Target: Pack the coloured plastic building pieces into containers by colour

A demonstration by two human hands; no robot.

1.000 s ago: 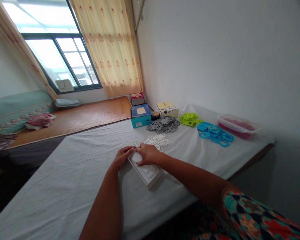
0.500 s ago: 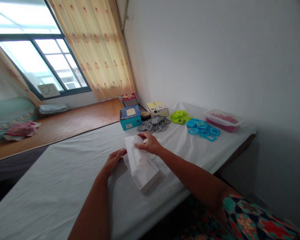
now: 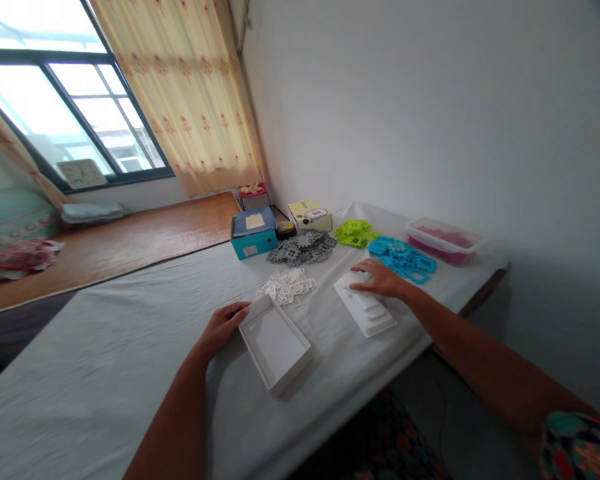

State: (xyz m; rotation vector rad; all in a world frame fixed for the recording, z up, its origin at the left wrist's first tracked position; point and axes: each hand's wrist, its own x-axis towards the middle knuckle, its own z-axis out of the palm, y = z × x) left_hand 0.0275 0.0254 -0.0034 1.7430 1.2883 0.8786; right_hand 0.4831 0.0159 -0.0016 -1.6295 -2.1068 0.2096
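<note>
My left hand [image 3: 223,331] grips the far left corner of an open white box [image 3: 279,340], thumb along its rim. The box lies on the sheet with nothing in it. To its right, a white moulded tray insert [image 3: 369,315] with stepped raised parts rests on the sheet. My right hand [image 3: 379,280] is closed over the far end of that insert, fingers curled on its raised part. Just beyond the box spreads a loose pile of small white plastic pieces [image 3: 287,285].
Along the back sit a blue box [image 3: 254,233], a yellow box [image 3: 310,217], grey pieces [image 3: 303,248], lime-green pieces [image 3: 356,233] and bright blue pieces [image 3: 403,257]. A clear tub [image 3: 445,241] with pink contents stands near the wall. The table's edge [image 3: 485,293] is at the right.
My right hand has lifted the white insert out of the box and moved it right, onto the sheet. The box interior and white pieces now show. My left hand stays at the box.
</note>
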